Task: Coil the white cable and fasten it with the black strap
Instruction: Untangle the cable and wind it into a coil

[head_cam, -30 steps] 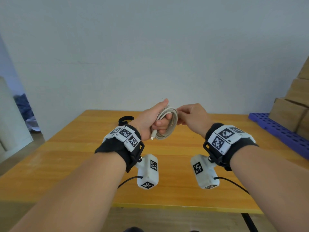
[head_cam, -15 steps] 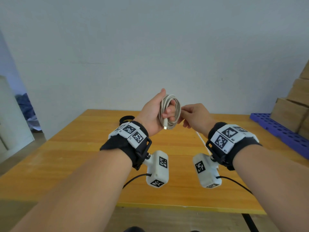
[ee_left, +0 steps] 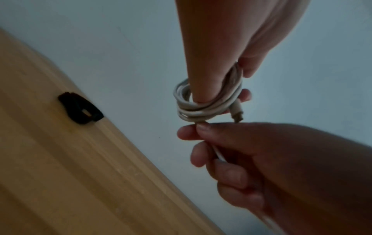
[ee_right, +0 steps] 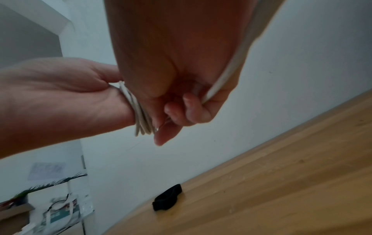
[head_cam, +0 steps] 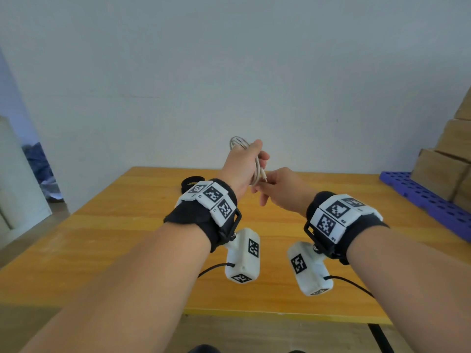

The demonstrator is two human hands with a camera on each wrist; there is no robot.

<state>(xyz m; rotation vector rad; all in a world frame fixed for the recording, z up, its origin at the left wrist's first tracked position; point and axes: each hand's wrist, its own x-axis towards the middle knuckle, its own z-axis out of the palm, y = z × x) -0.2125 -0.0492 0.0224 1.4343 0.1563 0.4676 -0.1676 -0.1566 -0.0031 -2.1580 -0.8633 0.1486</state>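
Note:
The white cable (head_cam: 257,169) is wound in several loops round the fingers of my left hand (head_cam: 242,166), raised above the wooden table (head_cam: 127,238). In the left wrist view the coil (ee_left: 201,109) wraps the fingers, and a plug end (ee_left: 236,112) hangs from it. My right hand (head_cam: 277,189) sits just below the coil and pinches the free run of cable (ee_left: 219,155) between thumb and fingers. In the right wrist view the cable (ee_right: 223,79) runs through the curled right hand (ee_right: 181,111). The black strap (head_cam: 191,180) lies looped at the table's far edge.
A blue perforated pallet (head_cam: 420,197) with stacked cardboard boxes (head_cam: 443,171) stands at the right. A pale wall rises behind the table. A doorway with clutter (head_cam: 38,164) opens at the far left.
My left hand has risen and turned, so the coil now stands higher and edge-on. My right hand has dropped slightly below it, still holding the free cable.

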